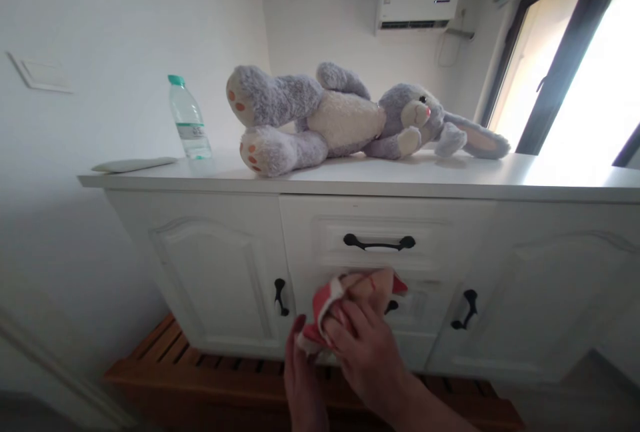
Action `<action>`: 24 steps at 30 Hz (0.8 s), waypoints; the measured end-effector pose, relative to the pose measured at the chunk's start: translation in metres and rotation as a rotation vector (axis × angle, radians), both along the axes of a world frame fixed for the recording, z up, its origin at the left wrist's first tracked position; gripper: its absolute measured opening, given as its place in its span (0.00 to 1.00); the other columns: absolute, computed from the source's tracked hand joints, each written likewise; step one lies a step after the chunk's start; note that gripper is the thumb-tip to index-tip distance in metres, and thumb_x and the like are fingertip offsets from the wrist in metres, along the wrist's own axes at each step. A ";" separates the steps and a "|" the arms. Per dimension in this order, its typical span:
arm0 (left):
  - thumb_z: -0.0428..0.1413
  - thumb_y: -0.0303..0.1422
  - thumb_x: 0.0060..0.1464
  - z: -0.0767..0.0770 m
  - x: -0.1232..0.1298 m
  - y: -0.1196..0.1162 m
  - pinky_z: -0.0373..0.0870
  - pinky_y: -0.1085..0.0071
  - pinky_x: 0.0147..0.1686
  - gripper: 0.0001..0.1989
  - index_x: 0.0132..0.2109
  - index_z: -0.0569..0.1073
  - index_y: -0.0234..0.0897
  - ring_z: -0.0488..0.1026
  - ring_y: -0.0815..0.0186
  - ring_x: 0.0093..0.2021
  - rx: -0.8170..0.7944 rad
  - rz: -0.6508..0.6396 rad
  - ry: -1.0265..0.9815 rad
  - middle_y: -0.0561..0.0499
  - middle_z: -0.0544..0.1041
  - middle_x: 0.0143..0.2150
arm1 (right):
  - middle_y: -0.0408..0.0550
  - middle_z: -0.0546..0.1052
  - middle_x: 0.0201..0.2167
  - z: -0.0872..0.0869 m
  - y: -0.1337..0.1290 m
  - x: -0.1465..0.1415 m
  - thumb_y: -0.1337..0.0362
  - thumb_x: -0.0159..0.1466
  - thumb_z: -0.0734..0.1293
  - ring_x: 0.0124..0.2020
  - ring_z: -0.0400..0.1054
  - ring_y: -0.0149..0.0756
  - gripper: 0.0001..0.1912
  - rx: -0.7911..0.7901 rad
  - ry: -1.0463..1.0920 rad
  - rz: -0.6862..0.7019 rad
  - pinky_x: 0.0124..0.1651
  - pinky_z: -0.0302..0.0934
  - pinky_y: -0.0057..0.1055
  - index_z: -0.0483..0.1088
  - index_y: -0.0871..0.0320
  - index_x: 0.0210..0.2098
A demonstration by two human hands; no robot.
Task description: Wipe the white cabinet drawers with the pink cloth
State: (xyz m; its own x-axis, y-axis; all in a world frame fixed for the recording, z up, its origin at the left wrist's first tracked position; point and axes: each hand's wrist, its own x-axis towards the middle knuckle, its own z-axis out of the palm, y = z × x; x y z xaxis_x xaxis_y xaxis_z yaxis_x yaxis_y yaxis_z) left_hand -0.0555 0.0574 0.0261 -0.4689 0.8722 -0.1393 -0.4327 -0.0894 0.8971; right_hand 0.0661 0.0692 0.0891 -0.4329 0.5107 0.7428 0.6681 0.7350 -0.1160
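r hand (363, 342) grips red cloth (333, 299) vs lower drawer (425, 305), l hand (303, 372) open just below it.

A single head-worn camera looks forward from below the top of a white cabinet (380, 179), close to its front, so the drawer handle (379, 243) sits near mid-frame. The lens tilts slightly upward, taking in the plush rabbit (345, 119) and water bottle (189, 119) on top, the wall air conditioner (417, 9) beyond and a bright window (575, 65) at right. The wearer's hands enter from the bottom edge, very near the lens. The view bends straight lines at its edges.
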 end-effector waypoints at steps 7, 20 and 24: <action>0.49 0.54 0.59 0.008 -0.034 0.027 0.49 0.58 0.74 0.39 0.70 0.59 0.36 0.55 0.52 0.74 0.038 0.178 0.304 0.40 0.58 0.75 | 0.49 0.72 0.56 -0.004 0.084 -0.090 0.66 0.72 0.58 0.57 0.63 0.40 0.16 0.242 -0.395 0.122 0.57 0.65 0.34 0.70 0.65 0.54; 0.49 0.49 0.61 -0.009 0.116 0.010 0.49 0.60 0.74 0.39 0.71 0.53 0.29 0.50 0.55 0.76 0.135 -0.337 0.346 0.36 0.51 0.77 | 0.53 0.73 0.60 -0.010 0.064 0.115 0.68 0.68 0.65 0.59 0.65 0.42 0.15 0.318 -0.500 0.018 0.56 0.67 0.41 0.72 0.62 0.54; 0.49 0.48 0.61 -0.005 0.167 0.008 0.57 0.61 0.71 0.39 0.71 0.52 0.28 0.58 0.55 0.73 0.261 -0.569 0.249 0.34 0.53 0.76 | 0.56 0.76 0.56 -0.005 0.043 0.186 0.70 0.68 0.64 0.57 0.67 0.44 0.17 0.335 -0.543 -0.127 0.54 0.69 0.44 0.71 0.63 0.56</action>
State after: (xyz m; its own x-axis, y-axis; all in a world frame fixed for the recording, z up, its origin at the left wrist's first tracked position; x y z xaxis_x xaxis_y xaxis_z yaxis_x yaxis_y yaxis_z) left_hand 0.1112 0.0654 0.0210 0.0826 0.9832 0.1627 -0.2600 -0.1363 0.9559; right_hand 0.2525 0.1122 0.0837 -0.7432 0.3619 0.5628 0.6513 0.5841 0.4844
